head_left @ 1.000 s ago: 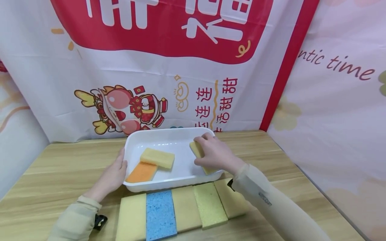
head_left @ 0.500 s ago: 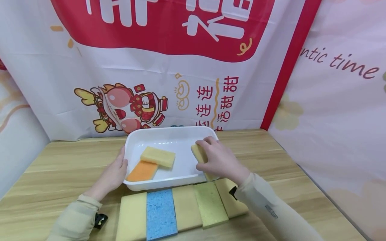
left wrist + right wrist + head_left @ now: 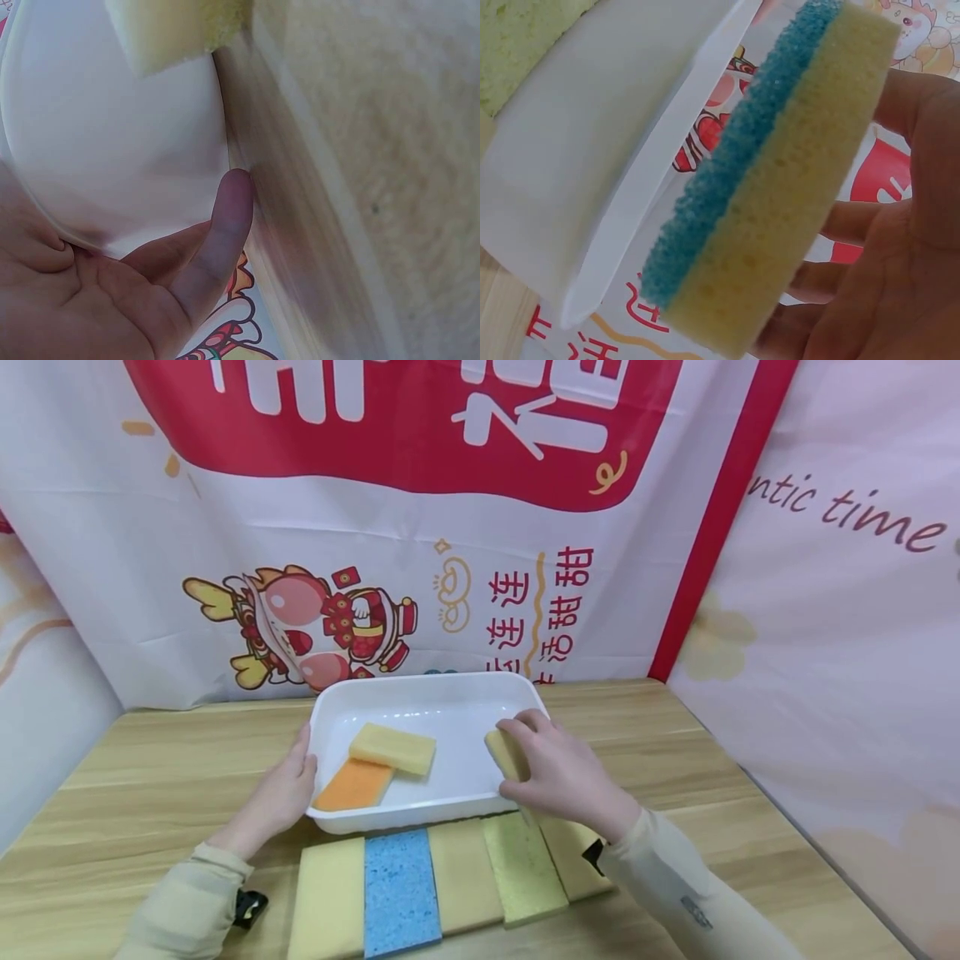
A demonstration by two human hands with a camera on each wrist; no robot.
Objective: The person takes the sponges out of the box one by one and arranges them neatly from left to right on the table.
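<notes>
My right hand (image 3: 566, 772) grips a sponge (image 3: 502, 753) by its long edges over the right end of a white basin (image 3: 420, 817). In the right wrist view, this sponge (image 3: 780, 195) has a yellow foam body and a rough blue scouring layer, and it stands apart from the basin's rim. My left hand (image 3: 277, 797) rests against the basin's left end; the left wrist view shows its fingers (image 3: 232, 206) straight along the outer wall. Inside the basin, a pale yellow sponge (image 3: 393, 748) partly overlaps an orange sponge (image 3: 348, 787).
In front of the basin several flat sponges lie side by side: a pale yellow one (image 3: 326, 893), a speckled blue one (image 3: 402, 893), a tan one (image 3: 465, 877) and others rightward. Behind the wooden table (image 3: 187, 768) hangs a printed cloth (image 3: 420, 527).
My right hand has shifted right and slightly nearer to me, carrying the sponge toward the basin's right rim. The left hand and the sponges inside the basin stay in place.
</notes>
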